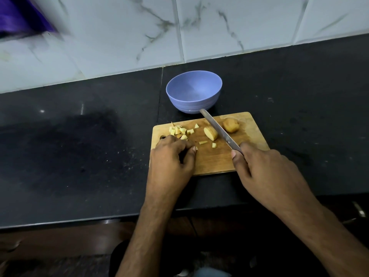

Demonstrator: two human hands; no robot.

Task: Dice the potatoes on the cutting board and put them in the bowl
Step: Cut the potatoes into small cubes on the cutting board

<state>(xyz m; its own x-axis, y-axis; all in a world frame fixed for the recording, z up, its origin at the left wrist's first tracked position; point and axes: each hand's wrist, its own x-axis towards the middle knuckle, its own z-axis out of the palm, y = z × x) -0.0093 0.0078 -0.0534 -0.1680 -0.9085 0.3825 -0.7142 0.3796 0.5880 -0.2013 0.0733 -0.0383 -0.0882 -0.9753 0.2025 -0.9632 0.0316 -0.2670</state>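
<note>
Plainly unlabelled: bowl [193, 90], knife [219, 129], cutting board [215, 158].

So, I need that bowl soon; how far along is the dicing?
Partly done: a pile of diced pieces sits on the cutting board. The right hand holds the knife. A potato half and a whole potato remain uncut; the bowl is empty.

Left hand [171, 154] curled, right hand [265, 168] clenched
</note>
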